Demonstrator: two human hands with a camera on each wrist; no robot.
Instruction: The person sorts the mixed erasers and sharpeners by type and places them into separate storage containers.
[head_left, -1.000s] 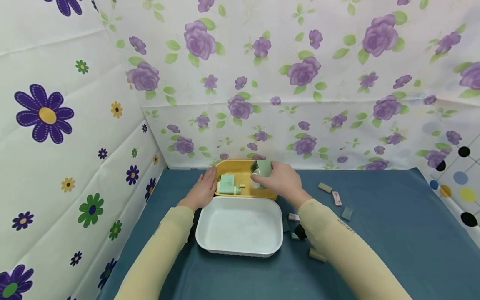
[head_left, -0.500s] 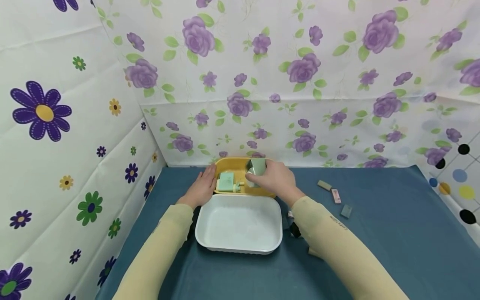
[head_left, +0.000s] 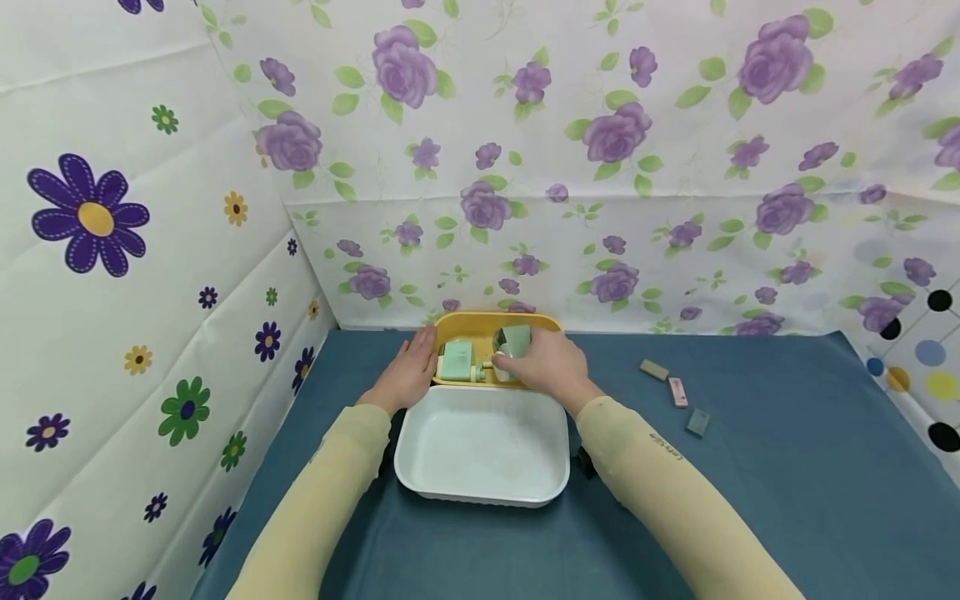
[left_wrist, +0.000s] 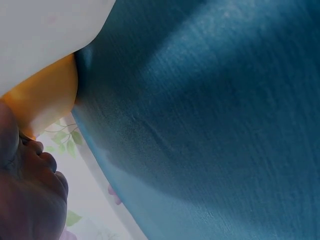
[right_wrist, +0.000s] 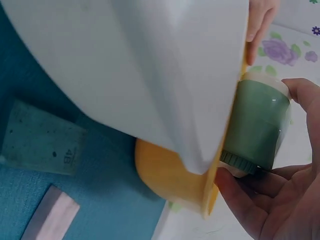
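Observation:
My right hand (head_left: 557, 367) grips a green pencil sharpener (right_wrist: 257, 115) with cream ends and a ribbed dark-green knob, thumb and fingers on opposite ends. It sits over the right half of a yellow tray (head_left: 495, 317), within the rim in the head view. On the tray's left side lies a second, mint-green sharpener (head_left: 457, 360) with a crank pointing right. My left hand (head_left: 405, 375) rests with straight fingers along the tray's left rim. Directly in front stands a white tray (head_left: 480, 442) with nothing in it, overlapping the yellow one in the right wrist view.
Right of the trays lie a beige eraser (head_left: 654, 369), a pink eraser (head_left: 678, 392) and a grey-blue eraser (head_left: 697, 422) on the blue cloth. Near my right wrist are a teal eraser marked 4B (right_wrist: 42, 137) and a pale pink block (right_wrist: 50, 217). A flowered curtain (head_left: 480, 250) stands behind.
My right hand has shifted left and slightly lower with the sharpener, over the yellow tray. Its forearm now covers the erasers beside the white tray. The left hand stays at the rim.

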